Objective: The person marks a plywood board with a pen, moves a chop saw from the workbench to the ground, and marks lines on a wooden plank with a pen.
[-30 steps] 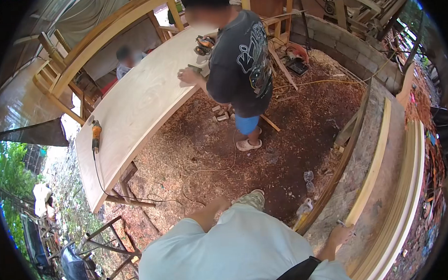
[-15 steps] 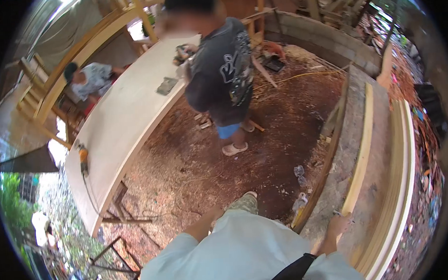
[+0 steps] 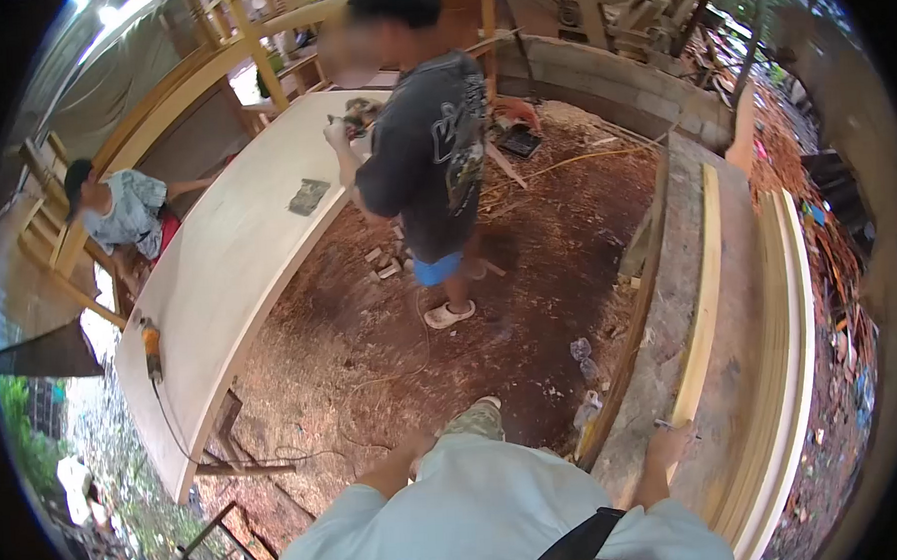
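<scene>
My right hand [image 3: 672, 444] is closed around a thin pen-like item [image 3: 683, 431] and rests at the near end of a long pale wood strip [image 3: 707, 314]. The strip lies lengthwise on a worn grey bench [image 3: 652, 356] to my right. My left hand [image 3: 413, 450] is low in front of my body, beside my patterned trouser leg [image 3: 472, 421]. Its fingers are too small and blurred to make out.
A co-worker [image 3: 433, 151] stands at a large curved pale panel [image 3: 236, 229], hands at a power tool [image 3: 361, 112]. Another person [image 3: 130, 209] sits behind it. An orange corded tool [image 3: 151, 348] lies on the panel. Stacked long boards [image 3: 787, 345] lie right; sawdust covers the floor.
The view has shifted a little, moving the bench and strip leftward in it. The standing co-worker's arms and tool have moved; the seated person leans differently. My right hand stays at the strip's near end.
</scene>
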A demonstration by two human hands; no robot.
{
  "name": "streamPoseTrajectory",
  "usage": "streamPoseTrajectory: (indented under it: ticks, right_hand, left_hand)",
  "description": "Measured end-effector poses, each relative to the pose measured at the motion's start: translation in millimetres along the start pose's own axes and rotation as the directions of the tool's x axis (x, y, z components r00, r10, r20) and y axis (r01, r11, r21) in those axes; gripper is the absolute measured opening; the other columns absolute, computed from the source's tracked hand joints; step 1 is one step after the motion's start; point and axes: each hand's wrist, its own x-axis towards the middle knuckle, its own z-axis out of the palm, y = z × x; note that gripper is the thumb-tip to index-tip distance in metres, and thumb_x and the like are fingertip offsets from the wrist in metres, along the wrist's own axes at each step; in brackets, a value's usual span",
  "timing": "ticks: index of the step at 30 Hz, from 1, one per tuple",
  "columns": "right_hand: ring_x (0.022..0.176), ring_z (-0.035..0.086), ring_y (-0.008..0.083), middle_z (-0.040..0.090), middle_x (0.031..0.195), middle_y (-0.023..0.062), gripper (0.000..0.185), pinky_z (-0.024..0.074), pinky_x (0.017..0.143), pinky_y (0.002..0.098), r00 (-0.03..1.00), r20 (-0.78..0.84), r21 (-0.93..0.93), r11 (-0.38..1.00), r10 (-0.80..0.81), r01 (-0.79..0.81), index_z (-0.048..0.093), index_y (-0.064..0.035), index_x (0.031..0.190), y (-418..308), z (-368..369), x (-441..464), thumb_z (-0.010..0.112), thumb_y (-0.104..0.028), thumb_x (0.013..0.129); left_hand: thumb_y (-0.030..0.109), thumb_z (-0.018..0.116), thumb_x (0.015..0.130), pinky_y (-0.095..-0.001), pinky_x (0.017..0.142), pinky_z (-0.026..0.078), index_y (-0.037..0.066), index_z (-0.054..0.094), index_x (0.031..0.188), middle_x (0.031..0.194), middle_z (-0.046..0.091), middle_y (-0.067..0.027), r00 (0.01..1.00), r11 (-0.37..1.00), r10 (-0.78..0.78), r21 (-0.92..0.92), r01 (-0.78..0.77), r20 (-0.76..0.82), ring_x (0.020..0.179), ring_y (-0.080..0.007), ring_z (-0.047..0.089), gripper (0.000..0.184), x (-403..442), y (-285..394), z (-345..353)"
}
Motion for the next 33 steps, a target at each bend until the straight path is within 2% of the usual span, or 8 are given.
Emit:
streamPoseTrajectory:
  ticks: [3, 6, 15, 18, 21, 25, 27, 33]
  right_hand:
    - [0.139, 0.035, 0.0383, 0.038, 0.151, 0.0155, 0.063, 0.0303, 0.111, 0.0528, 0.997, 0.073, 0.005, 1.000, 0.022, -0.022, 0.041, -0.0109, 0.143, -5.1, -11.1, -0.1, 0.060, -0.043, 0.093]
    - [0.139, 0.036, 0.0371, 0.039, 0.151, 0.0155, 0.062, 0.0308, 0.111, 0.0528, 0.996, 0.086, -0.007, 1.000, 0.016, -0.016, 0.041, -0.0116, 0.143, -2.6, -6.8, 3.3, 0.061, -0.043, 0.093]
    - [0.121, 0.051, 0.0379, 0.052, 0.132, 0.0171, 0.058, 0.0416, 0.098, 0.0552, 0.996, -0.028, -0.053, 0.995, -0.081, 0.080, 0.042, -0.0089, 0.139, 13.3, 18.4, 14.1, 0.059, -0.024, 0.086]
    - [0.115, 0.055, 0.0397, 0.055, 0.127, 0.0195, 0.061, 0.0433, 0.095, 0.0558, 0.986, -0.090, -0.121, 0.984, -0.139, 0.128, 0.040, -0.0088, 0.141, 24.5, 35.7, 21.8, 0.060, -0.025, 0.086]
    - [0.110, 0.057, 0.0407, 0.060, 0.119, 0.0194, 0.061, 0.0441, 0.093, 0.0559, 0.995, -0.037, -0.073, 0.993, -0.097, 0.095, 0.040, -0.0096, 0.140, 21.0, 32.3, 20.9, 0.060, -0.027, 0.086]
    - [0.106, 0.059, 0.0397, 0.063, 0.112, 0.0172, 0.060, 0.0465, 0.090, 0.0541, 0.986, -0.110, -0.138, 0.984, -0.127, 0.111, 0.042, -0.0110, 0.138, 29.7, 46.7, 26.8, 0.061, -0.033, 0.085]
    - [0.104, 0.061, 0.0374, 0.065, 0.109, 0.0148, 0.060, 0.0485, 0.086, 0.0507, 0.950, -0.207, -0.119, 0.970, -0.232, 0.211, 0.046, -0.0105, 0.133, 33.1, 44.9, 25.0, 0.064, -0.038, 0.083]
    - [0.095, 0.063, 0.0345, 0.067, 0.099, 0.0132, 0.060, 0.0500, 0.076, 0.0475, 0.949, -0.201, -0.255, 0.948, -0.242, 0.188, 0.049, -0.0077, 0.127, 39.1, 61.5, 37.6, 0.067, -0.043, 0.081]
  left_hand:
    - [0.053, 0.037, 0.095, -0.0507, 0.102, 0.043, 0.005, 0.065, 0.121, 0.127, 0.059, -0.0267, 0.993, 0.993, -0.113, -0.013, 0.114, 0.035, 0.121, -0.0438, 0.054, 0.061, 8.9, -5.8, 7.2]
    - [0.047, 0.049, 0.088, -0.0508, 0.098, 0.047, 0.007, 0.067, 0.118, 0.123, 0.062, -0.0251, 1.000, 0.997, 0.003, 0.082, -0.004, 0.004, 0.116, -0.0430, 0.058, 0.054, 92.5, -75.0, 83.0]
    - [0.040, 0.050, 0.087, -0.0478, 0.099, 0.047, 0.002, 0.070, 0.110, 0.122, 0.063, -0.0241, 0.987, 0.982, -0.158, -0.108, 0.156, -0.013, 0.115, -0.0413, 0.060, 0.049, -17.5, 10.3, -7.6]
    - [0.039, 0.052, 0.084, -0.0483, 0.094, 0.049, 0.004, 0.073, 0.102, 0.114, 0.067, -0.0244, 0.987, 0.996, 0.066, -0.041, -0.073, -0.147, 0.108, -0.0397, 0.064, 0.045, 104.2, -73.5, 101.1]
    - [0.037, 0.052, 0.084, -0.0480, 0.091, 0.051, 0.006, 0.074, 0.097, 0.109, 0.069, -0.0220, 0.987, 0.974, -0.157, -0.169, 0.149, -0.037, 0.105, -0.0385, 0.065, 0.040, 29.0, -20.3, 31.4]
    - [0.030, 0.057, 0.080, -0.0478, 0.088, 0.053, 0.009, 0.074, 0.101, 0.106, 0.070, -0.0197, 0.990, 0.983, -0.137, -0.124, 0.139, 0.025, 0.103, -0.0368, 0.066, 0.033, 11.7, -6.1, 7.9]
    - [0.034, 0.056, 0.084, -0.0492, 0.089, 0.052, 0.004, 0.073, 0.106, 0.114, 0.067, -0.0229, 0.978, 0.979, 0.097, 0.157, -0.127, 0.184, 0.108, -0.0395, 0.064, 0.041, 33.1, -19.9, 14.8]
    - [0.030, 0.056, 0.082, -0.0486, 0.085, 0.053, 0.004, 0.074, 0.103, 0.108, 0.069, -0.0220, 0.994, 0.995, 0.070, 0.063, -0.075, 0.087, 0.102, -0.0393, 0.066, 0.037, 71.3, -49.9, 56.8]
